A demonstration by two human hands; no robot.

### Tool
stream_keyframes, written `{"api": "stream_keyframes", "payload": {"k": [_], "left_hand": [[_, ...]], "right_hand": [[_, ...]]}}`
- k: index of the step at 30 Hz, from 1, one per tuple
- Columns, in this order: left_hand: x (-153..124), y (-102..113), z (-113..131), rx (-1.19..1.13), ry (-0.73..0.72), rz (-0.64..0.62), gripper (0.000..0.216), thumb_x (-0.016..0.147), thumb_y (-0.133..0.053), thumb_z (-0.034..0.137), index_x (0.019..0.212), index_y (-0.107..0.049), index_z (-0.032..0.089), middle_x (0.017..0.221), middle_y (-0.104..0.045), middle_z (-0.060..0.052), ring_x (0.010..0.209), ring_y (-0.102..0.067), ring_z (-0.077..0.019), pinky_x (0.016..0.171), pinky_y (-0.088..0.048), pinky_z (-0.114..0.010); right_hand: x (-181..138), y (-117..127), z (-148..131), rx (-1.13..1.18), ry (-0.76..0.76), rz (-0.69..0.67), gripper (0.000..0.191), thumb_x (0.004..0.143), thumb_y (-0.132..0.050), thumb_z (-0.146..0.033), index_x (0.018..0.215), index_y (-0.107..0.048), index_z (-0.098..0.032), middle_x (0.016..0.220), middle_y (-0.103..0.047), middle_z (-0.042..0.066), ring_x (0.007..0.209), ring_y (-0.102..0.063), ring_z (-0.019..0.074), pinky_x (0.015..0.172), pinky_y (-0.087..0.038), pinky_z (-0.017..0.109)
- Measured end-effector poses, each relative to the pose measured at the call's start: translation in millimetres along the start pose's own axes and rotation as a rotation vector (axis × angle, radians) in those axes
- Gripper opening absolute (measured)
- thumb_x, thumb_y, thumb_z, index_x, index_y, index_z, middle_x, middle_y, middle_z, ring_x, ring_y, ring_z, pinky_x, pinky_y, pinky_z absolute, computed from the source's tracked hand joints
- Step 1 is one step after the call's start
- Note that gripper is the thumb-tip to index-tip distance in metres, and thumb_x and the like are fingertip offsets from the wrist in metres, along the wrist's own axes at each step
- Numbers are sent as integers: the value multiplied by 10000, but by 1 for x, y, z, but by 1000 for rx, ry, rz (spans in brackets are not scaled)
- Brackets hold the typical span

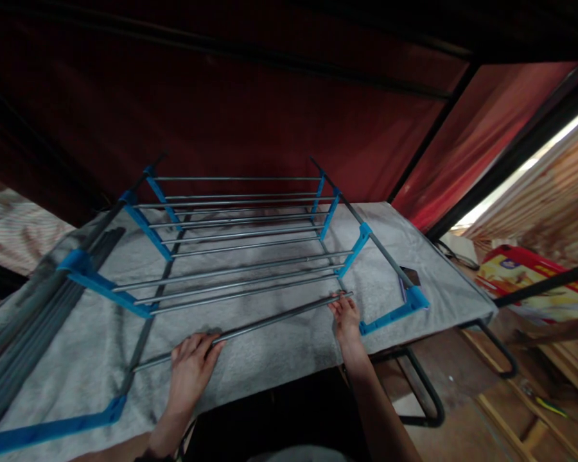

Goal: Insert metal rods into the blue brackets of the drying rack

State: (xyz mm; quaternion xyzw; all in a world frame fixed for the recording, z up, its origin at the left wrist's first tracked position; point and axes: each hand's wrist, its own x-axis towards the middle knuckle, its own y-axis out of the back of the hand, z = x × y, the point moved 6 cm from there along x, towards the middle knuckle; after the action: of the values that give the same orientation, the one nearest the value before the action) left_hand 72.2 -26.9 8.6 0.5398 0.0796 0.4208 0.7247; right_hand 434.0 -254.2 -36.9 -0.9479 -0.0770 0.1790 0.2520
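Observation:
A grey metal tube (279, 316) lies slantwise near the front of a partly built rack, held at both ends. My left hand (193, 360) is wrapped over the tube's left part, and my right hand (345, 317) pinches it close to its right end. Beyond it stretches the rack, with several thin cross tubes (245, 280) between blue plastic brackets (106, 289) on long side poles (388, 255). At the near corners, a right blue bracket (390, 317) and a left blue bracket (52, 431) have no cross tube between them.
Grey cloth (443, 269) covers the surface under the rack. Several loose grey tubes (43, 333) lie at the left. A phone (409, 277) rests by the right pole. A red and yellow package (534, 279) and wooden pieces (510, 417) are at the right. Behind hangs red sheeting (231, 115).

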Motion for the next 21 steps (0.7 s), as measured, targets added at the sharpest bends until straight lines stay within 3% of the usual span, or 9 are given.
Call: {"api": "stream_keyframes", "payload": {"k": [10,17,21], "left_hand": [[-2,-3,-2,27,-17,-8,463,962,-455,582,1019,-746,227,997,-721,-105,993,-655,-307,878,-420,-439],[-1,-2,1,39,-25,2,438,966,-449,560,1020,-743,239,991,-723,-92,991,-645,-297,884,-420,-429],[-1,0,3,61,-27,23,437,967,-438,549,1020,-744,241,989,-736,-99,980,-636,-296,880,-421,-423]], "right_hand": [[6,8,3,12,6,9,264,815,-694,-469,920,-645,-232,835,-738,-3,800,-716,161,761,-575,303],[11,8,5,27,-24,6,240,748,-764,-405,847,-629,-233,780,-728,-15,740,-705,145,720,-591,281],[7,5,5,0,-20,-46,325,649,-868,-353,750,-582,-236,765,-716,-33,711,-695,133,713,-597,273]]}}
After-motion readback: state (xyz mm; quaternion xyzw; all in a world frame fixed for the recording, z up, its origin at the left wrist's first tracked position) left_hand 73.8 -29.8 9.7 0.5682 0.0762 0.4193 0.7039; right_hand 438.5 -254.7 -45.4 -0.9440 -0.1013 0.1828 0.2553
